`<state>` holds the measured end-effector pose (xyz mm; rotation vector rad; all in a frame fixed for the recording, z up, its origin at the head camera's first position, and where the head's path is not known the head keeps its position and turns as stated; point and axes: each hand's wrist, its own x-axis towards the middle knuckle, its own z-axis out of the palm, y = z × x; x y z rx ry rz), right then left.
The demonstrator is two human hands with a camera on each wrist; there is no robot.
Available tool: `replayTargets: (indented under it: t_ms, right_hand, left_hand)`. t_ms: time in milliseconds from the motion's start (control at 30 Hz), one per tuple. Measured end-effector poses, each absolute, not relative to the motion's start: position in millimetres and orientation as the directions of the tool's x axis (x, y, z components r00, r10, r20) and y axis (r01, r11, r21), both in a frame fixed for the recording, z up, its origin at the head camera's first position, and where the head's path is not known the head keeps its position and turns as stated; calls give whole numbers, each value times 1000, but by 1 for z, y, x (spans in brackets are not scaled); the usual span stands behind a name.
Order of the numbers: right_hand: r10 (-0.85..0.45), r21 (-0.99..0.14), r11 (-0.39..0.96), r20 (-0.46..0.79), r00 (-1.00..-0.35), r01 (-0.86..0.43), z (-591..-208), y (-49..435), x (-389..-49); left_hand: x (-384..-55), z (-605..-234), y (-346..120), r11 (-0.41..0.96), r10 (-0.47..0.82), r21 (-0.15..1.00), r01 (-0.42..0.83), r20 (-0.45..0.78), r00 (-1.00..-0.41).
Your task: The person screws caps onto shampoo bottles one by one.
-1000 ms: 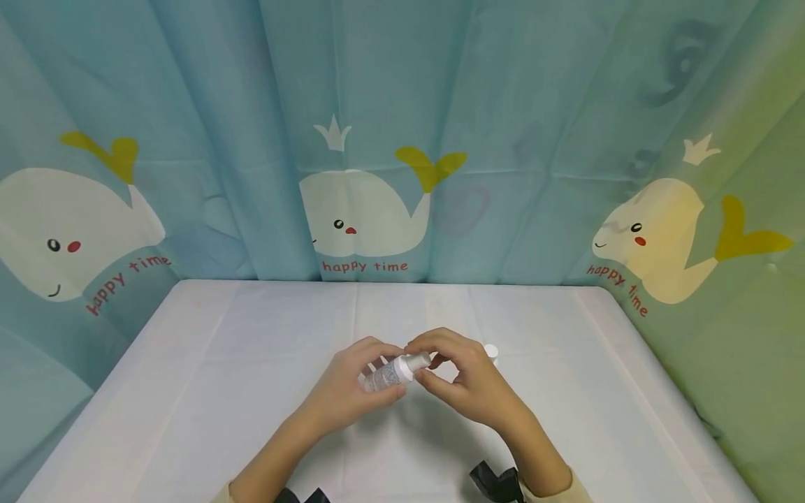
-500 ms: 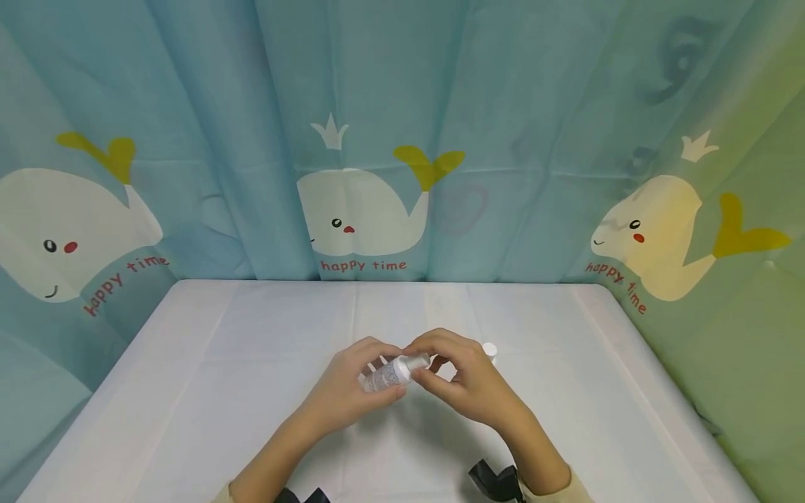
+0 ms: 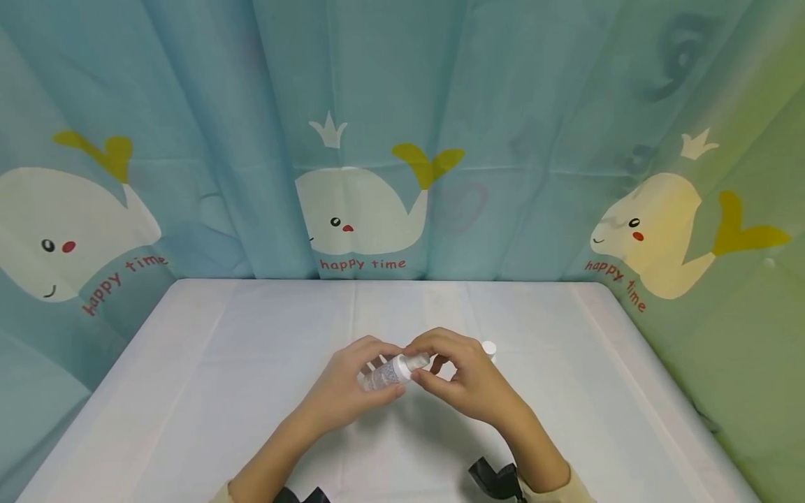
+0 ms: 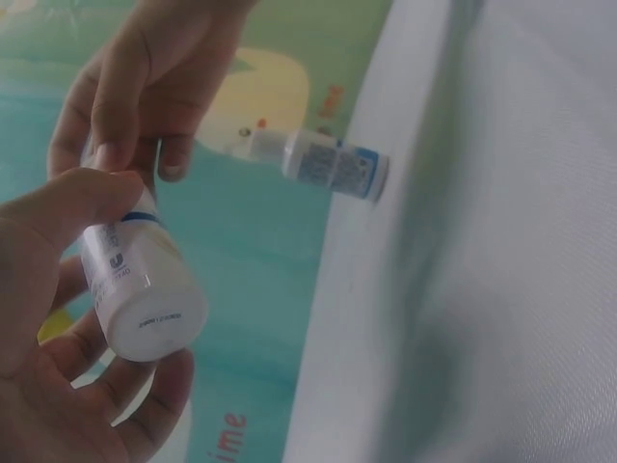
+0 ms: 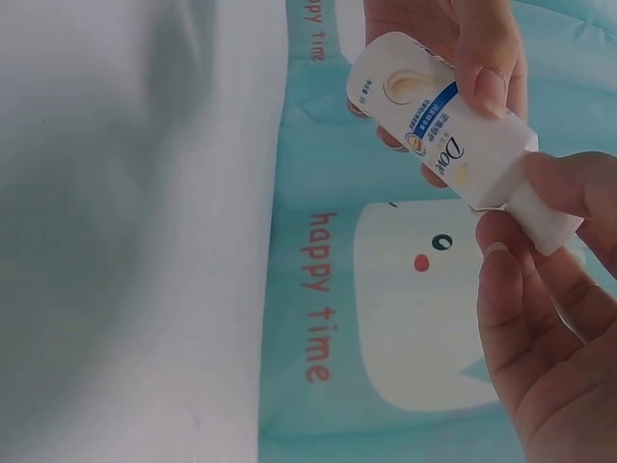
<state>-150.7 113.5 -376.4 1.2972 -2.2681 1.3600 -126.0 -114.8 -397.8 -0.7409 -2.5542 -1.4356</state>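
Above the table, a small white Dove bottle (image 5: 424, 106) is held tilted, its cap end up and toward the right. My left hand (image 3: 346, 388) grips it round the body, the thumb along the near side; the flat base faces the left wrist camera. Thumb and fingertips of my right hand (image 3: 468, 381) pinch the narrower cap (image 5: 540, 217). In the right wrist view the cap sits on the bottle's end. Beyond the right hand stands a second white bottle (image 4: 333, 166) with a blue band, mostly hidden by that hand in the head view.
A white-covered table (image 3: 251, 328) lies below both hands. Its far edge meets a blue-green curtain (image 3: 516, 140) printed with whales, which also runs down both sides. Black straps (image 3: 497, 480) show at the wrists near the front.
My right thumb has shifted slightly left at the cap. Both hands otherwise keep their places and hold on the bottle, and the head view has tilted a little.
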Motion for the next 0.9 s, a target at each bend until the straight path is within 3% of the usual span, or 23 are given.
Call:
replayTargets:
  t_ms: [900]
  right_hand:
    - [-577, -619, 205, 549, -605, -758, -377, 112, -151]
  left_hand:
    - [-127, -396, -116, 432, 353, 765, 478, 345, -870]
